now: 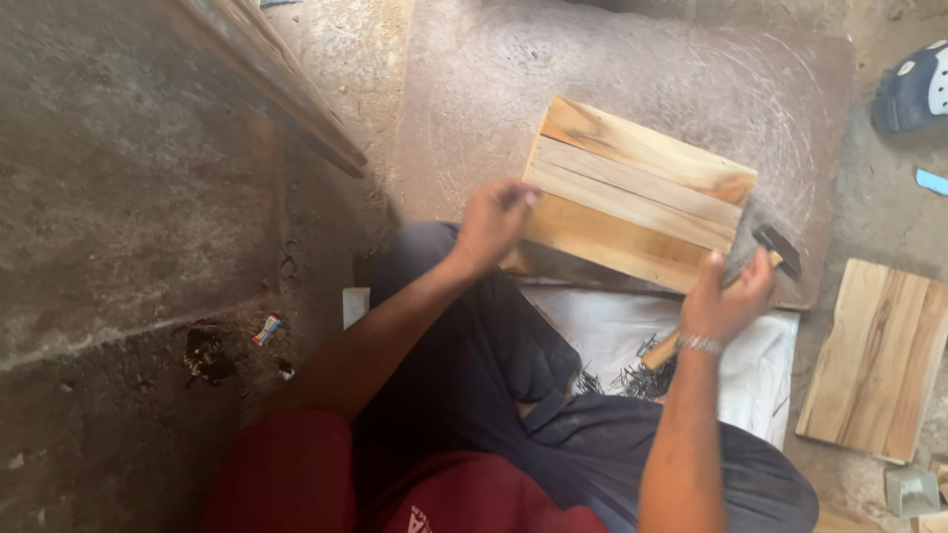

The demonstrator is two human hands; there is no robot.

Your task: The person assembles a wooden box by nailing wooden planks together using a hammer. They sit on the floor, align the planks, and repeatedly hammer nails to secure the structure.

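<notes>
A panel of several wooden slats [632,192] lies on a brown board on the ground in front of me. My left hand [492,222] rests at the panel's near left edge, fingers pinched together on something too small to make out. My right hand [726,296] grips the wooden handle of a hammer [775,247], whose dark head hovers by the panel's right corner. A metal bracelet sits on that wrist.
A pile of dark nails [632,375] lies on a white sheet [760,380] beside my leg. Another wooden panel [879,355] lies to the right. A long plank [276,84] runs along the upper left. A shoe [913,94] sits top right.
</notes>
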